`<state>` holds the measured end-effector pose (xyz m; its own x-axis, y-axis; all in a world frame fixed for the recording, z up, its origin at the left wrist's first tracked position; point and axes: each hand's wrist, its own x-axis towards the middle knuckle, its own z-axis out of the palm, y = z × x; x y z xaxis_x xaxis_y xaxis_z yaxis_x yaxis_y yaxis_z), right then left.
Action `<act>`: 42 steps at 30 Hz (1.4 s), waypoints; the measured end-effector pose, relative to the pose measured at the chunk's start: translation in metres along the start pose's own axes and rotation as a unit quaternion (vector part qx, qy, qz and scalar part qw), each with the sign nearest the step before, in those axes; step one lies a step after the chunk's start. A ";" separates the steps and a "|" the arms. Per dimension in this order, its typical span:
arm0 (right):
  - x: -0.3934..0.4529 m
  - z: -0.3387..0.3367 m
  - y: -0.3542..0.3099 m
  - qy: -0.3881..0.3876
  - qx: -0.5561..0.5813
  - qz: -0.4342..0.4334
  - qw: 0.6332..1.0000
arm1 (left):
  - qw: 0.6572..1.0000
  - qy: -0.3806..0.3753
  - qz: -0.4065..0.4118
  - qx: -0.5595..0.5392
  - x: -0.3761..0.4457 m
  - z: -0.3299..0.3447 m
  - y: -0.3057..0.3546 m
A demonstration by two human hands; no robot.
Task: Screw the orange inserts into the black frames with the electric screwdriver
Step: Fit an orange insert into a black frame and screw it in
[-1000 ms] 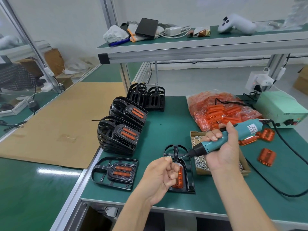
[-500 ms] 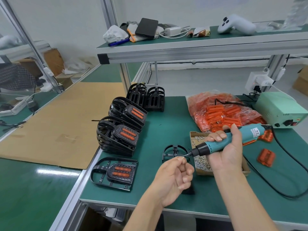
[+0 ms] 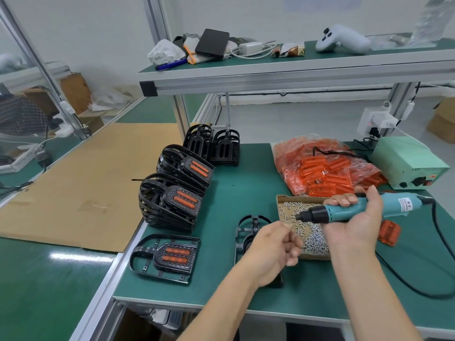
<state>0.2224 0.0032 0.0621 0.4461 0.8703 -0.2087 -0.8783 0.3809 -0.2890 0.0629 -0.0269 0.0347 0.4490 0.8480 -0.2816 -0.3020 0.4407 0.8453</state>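
A black frame [image 3: 248, 228] lies flat under the left hand [image 3: 274, 249], whose curled fingertips seem to pinch something small, probably a screw; unclear. Beyond them, the right hand [image 3: 357, 217] grips the electric screwdriver [image 3: 344, 211] over the screw box [image 3: 290, 200]. Best: seat the screw squarely on the bit before lowering.
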 end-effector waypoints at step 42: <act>0.013 -0.004 -0.030 0.040 0.006 -0.049 0.998 | 0.567 0.063 0.080 0.817 0.058 0.037 -0.011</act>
<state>0.2548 0.0018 0.0641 0.5424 0.8009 -0.2536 -0.8311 0.4675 -0.3012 0.1231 0.0063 0.0257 0.4312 0.8982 -0.0857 0.8988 -0.4193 0.1276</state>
